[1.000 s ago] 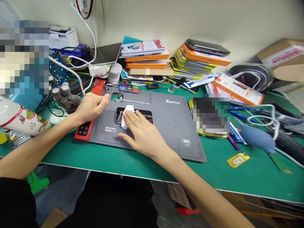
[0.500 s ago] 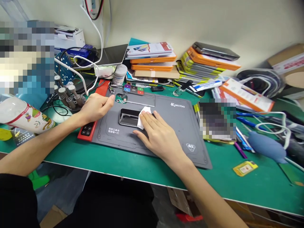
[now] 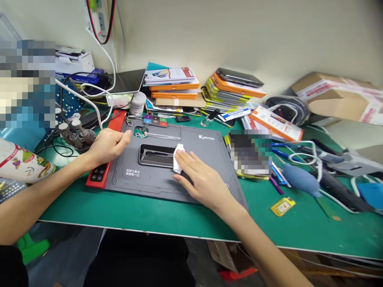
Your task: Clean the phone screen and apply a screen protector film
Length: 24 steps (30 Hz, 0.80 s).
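My right hand (image 3: 204, 179) lies palm down with its fingers stretched forward, pressing a folded white wipe (image 3: 178, 159) onto the right end of a smartphone (image 3: 154, 162). The phone has a dark, glossy face and lies flat on a grey work mat (image 3: 161, 185); my fingers and the wipe cover its right end. Left of the phone and apart from it, my left hand (image 3: 109, 146) is closed in a fist above the mat's red edge strip (image 3: 98, 175). The inside of that fist is hidden.
Behind the mat are a white jar (image 3: 138, 104), stacked orange boxes (image 3: 175, 87) and a small glass bottle (image 3: 209, 118). To the right lie a blue air blower (image 3: 301, 179) and a yellow packet (image 3: 283, 206). A patterned bottle (image 3: 25, 162) lies by my left forearm.
The whole view has swung right. My right hand and the wipe have slid a little to the right along the phone, uncovering more of its face. My left hand stays in a fist.
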{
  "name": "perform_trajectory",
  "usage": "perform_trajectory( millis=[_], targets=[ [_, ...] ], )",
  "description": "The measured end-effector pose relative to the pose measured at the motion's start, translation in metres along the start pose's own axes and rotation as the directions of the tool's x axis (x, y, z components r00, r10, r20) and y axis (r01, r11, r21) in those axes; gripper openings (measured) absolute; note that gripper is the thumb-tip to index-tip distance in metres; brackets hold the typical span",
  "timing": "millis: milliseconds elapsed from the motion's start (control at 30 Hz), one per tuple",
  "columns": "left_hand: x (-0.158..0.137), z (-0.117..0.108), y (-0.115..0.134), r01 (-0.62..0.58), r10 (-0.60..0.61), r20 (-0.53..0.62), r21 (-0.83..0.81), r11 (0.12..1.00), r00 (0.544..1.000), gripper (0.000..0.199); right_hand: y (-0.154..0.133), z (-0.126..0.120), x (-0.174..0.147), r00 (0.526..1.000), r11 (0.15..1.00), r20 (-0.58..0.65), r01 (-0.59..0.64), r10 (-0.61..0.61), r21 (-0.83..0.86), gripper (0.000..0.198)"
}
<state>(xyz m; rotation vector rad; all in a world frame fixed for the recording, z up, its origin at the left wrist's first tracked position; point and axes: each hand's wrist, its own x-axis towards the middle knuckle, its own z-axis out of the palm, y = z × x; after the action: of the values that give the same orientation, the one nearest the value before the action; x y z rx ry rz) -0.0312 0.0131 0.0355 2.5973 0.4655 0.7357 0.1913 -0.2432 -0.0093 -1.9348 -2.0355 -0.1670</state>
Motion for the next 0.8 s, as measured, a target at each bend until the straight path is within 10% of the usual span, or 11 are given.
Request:
perform_trajectory(
  millis=[800],
  targets=[
    [0.000,0.000,0.002,0.016,-0.016,0.013,0.012,1.000,1.000,0.054,0.000,0.004,-0.002,0.995,0.996,0.053,-0.085,0.086,-0.017,0.068]
  ],
)
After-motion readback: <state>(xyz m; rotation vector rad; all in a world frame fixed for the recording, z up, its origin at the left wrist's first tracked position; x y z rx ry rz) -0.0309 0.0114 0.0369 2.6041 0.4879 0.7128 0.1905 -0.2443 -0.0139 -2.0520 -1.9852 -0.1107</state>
